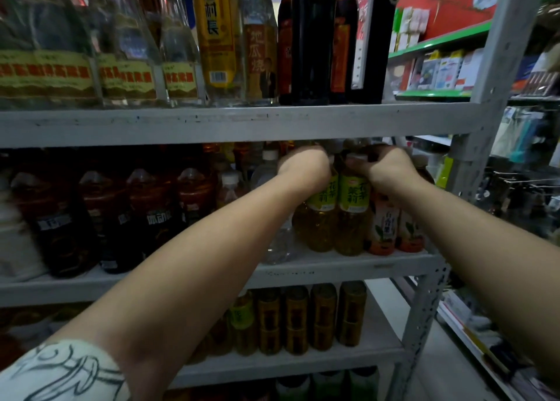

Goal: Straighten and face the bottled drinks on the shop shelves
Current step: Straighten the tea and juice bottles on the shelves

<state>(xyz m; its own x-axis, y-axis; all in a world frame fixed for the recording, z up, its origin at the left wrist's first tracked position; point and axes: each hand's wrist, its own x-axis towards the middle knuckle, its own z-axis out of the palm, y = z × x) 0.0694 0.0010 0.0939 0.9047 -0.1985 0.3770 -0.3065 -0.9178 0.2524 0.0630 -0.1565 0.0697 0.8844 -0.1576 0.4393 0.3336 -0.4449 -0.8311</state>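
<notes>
Two green-labelled bottles of yellow tea stand side by side on the middle shelf (348, 265). My left hand (304, 165) grips the top of the left tea bottle (318, 218). My right hand (383, 167) grips the white cap of the right tea bottle (353, 215). Both hands reach in just under the upper shelf's front edge (242, 123). Right of them stand two small bottles with orange and white labels (385, 230), partly hidden by my right forearm.
Big dark bottles (69, 218) fill the middle shelf's left side, with clear water bottles (263, 173) behind my left arm. Tall liquor bottles (215, 36) crowd the upper shelf. Cans (324, 312) stand on the lower shelf. The grey upright (485, 112) bounds the right side.
</notes>
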